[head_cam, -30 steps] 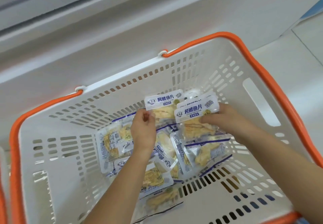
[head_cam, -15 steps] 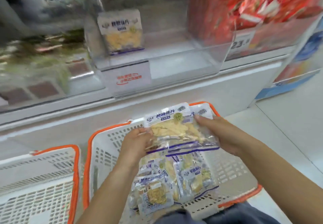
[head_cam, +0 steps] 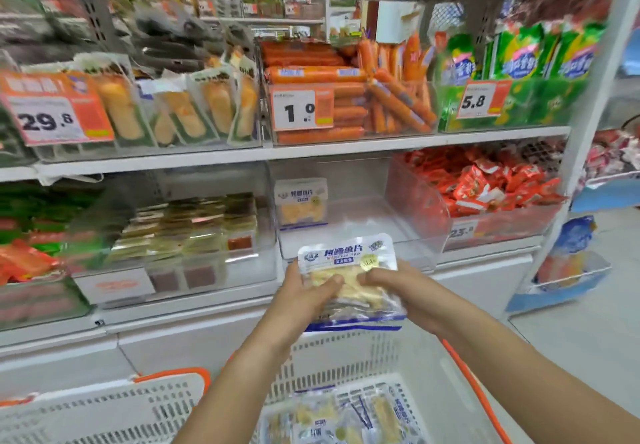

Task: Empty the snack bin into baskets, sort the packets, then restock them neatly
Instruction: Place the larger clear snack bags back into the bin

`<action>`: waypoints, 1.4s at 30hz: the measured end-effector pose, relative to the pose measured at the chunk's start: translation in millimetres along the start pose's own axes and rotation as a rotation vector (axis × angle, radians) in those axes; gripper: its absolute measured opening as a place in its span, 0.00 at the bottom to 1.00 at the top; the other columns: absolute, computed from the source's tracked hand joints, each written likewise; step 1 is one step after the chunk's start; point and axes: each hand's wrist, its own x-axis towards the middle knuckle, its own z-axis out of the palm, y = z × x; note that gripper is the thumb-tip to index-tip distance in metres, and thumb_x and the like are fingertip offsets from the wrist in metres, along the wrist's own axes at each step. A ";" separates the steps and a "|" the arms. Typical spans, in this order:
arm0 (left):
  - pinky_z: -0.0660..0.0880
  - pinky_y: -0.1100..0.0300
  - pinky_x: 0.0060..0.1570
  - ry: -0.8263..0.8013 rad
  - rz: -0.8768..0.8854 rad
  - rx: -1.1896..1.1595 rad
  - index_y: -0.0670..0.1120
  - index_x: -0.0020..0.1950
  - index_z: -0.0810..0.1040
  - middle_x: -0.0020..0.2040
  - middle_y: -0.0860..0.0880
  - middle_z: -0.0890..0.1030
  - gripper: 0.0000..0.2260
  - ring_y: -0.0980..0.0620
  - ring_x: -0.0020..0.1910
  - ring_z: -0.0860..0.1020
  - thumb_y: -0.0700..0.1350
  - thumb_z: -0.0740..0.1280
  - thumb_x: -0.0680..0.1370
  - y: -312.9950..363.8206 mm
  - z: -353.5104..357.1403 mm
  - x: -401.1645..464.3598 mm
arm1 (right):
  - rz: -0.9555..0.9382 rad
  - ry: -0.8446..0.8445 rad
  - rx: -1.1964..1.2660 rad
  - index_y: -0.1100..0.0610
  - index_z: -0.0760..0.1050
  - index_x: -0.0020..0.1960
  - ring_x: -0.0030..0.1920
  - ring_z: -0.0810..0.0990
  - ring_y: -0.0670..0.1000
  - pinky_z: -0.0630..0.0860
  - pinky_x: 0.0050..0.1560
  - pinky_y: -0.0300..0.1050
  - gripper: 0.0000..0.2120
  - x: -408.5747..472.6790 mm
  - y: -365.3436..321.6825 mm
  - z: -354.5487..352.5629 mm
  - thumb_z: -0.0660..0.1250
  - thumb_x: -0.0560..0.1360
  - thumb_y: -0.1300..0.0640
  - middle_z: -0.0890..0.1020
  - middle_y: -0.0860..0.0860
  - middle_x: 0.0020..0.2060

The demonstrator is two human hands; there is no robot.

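Both hands are up at the shelf: the left hand [head_cam: 304,291] and right hand [head_cam: 398,288] clamp a stack of fish-slice packets [head_cam: 349,270] between them, thumbs pressed on its face. The stack is held just before the clear snack bin [head_cam: 346,236], where one packet [head_cam: 301,201] stands. More packets lie in the white basket [head_cam: 346,357] below.

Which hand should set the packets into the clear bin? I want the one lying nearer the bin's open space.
Right, probably. Both hands grip the packet stack below the clear bin. The right hand lies under its bare floor; the left hand lies under the packet standing at the bin's left.
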 end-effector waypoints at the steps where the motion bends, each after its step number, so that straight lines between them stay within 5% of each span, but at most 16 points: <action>1: 0.76 0.58 0.58 0.043 0.041 0.017 0.54 0.69 0.66 0.60 0.53 0.80 0.30 0.56 0.56 0.79 0.53 0.75 0.71 9.2 -5.4 8.0 | -0.046 -0.056 -0.024 0.61 0.77 0.61 0.58 0.81 0.56 0.73 0.65 0.54 0.27 6.6 -11.3 1.7 0.76 0.64 0.55 0.82 0.58 0.56; 4: 0.74 0.75 0.42 0.140 0.203 0.120 0.54 0.65 0.68 0.52 0.59 0.80 0.22 0.65 0.47 0.78 0.44 0.72 0.74 37.3 -18.5 33.6 | -0.165 -0.044 -0.147 0.58 0.79 0.60 0.58 0.81 0.55 0.72 0.65 0.54 0.20 33.9 -43.5 4.9 0.74 0.68 0.57 0.83 0.54 0.55; 6: 0.69 0.79 0.38 0.217 0.246 0.253 0.55 0.66 0.66 0.50 0.65 0.75 0.18 0.66 0.48 0.74 0.46 0.67 0.78 53.8 -26.5 51.1 | -0.188 0.058 -0.205 0.58 0.80 0.57 0.56 0.81 0.57 0.72 0.63 0.59 0.17 59.9 -58.5 1.6 0.75 0.69 0.59 0.84 0.55 0.52; 10: 0.63 0.52 0.69 0.417 0.172 0.493 0.46 0.78 0.53 0.74 0.48 0.65 0.33 0.48 0.72 0.64 0.62 0.56 0.79 56.9 -59.5 96.5 | -0.180 0.202 -0.244 0.57 0.81 0.55 0.54 0.82 0.57 0.76 0.57 0.53 0.13 113.9 -70.8 -13.3 0.74 0.70 0.60 0.85 0.53 0.49; 12: 0.62 0.50 0.69 0.411 0.090 0.532 0.47 0.79 0.49 0.76 0.45 0.61 0.36 0.44 0.74 0.62 0.64 0.55 0.78 44.3 -72.2 118.1 | -0.178 0.231 -0.255 0.58 0.81 0.54 0.48 0.84 0.52 0.80 0.50 0.46 0.12 138.0 -70.5 -20.8 0.73 0.71 0.62 0.86 0.51 0.45; 15: 0.64 0.55 0.64 0.302 0.065 0.572 0.49 0.78 0.54 0.74 0.45 0.67 0.30 0.44 0.71 0.66 0.61 0.54 0.80 24.0 -76.7 137.6 | -0.159 0.203 -0.330 0.58 0.80 0.50 0.35 0.81 0.41 0.75 0.35 0.31 0.08 172.0 -59.8 -28.2 0.73 0.71 0.65 0.83 0.46 0.37; 21: 0.63 0.59 0.49 0.386 0.104 0.689 0.56 0.75 0.61 0.68 0.50 0.74 0.24 0.45 0.66 0.72 0.62 0.50 0.81 11.5 -74.4 147.4 | -0.121 0.139 -0.406 0.57 0.81 0.47 0.44 0.82 0.46 0.77 0.49 0.39 0.07 239.0 -40.8 -22.3 0.75 0.70 0.61 0.84 0.48 0.41; 23: 0.63 0.58 0.49 0.396 0.110 0.680 0.57 0.75 0.61 0.69 0.50 0.74 0.23 0.45 0.66 0.72 0.60 0.51 0.81 9.4 -74.1 148.5 | -0.095 0.153 -0.422 0.55 0.79 0.49 0.48 0.81 0.49 0.77 0.54 0.43 0.09 252.9 -34.6 -19.9 0.75 0.70 0.61 0.83 0.48 0.44; 26: 0.64 0.57 0.53 0.407 0.094 0.666 0.56 0.76 0.60 0.70 0.50 0.72 0.23 0.45 0.67 0.71 0.59 0.51 0.81 9.3 -73.7 148.2 | -0.016 0.137 -0.525 0.57 0.77 0.52 0.49 0.78 0.49 0.73 0.47 0.37 0.11 259.5 -26.0 -19.8 0.74 0.71 0.60 0.82 0.49 0.46; 29: 0.63 0.57 0.51 0.407 0.103 0.682 0.57 0.76 0.60 0.71 0.51 0.71 0.23 0.45 0.67 0.71 0.59 0.50 0.81 11.0 -72.1 147.6 | 0.006 0.147 -0.605 0.59 0.80 0.55 0.52 0.81 0.50 0.76 0.55 0.43 0.17 265.2 -19.6 -26.7 0.77 0.68 0.57 0.84 0.53 0.51; 36: 0.64 0.56 0.54 0.399 0.101 0.684 0.57 0.76 0.60 0.70 0.52 0.71 0.28 0.45 0.68 0.70 0.66 0.48 0.78 9.5 -72.8 146.1 | 0.027 0.414 -0.913 0.55 0.76 0.59 0.57 0.79 0.55 0.75 0.60 0.47 0.18 283.7 -20.1 -24.8 0.71 0.70 0.51 0.82 0.53 0.54; 42: 0.64 0.55 0.52 0.419 0.101 0.691 0.58 0.75 0.60 0.68 0.51 0.74 0.23 0.44 0.66 0.71 0.60 0.49 0.81 7.9 -73.5 147.6 | 0.126 0.397 -0.742 0.56 0.66 0.66 0.61 0.75 0.55 0.73 0.58 0.44 0.31 304.3 -7.2 -11.0 0.74 0.67 0.56 0.75 0.53 0.60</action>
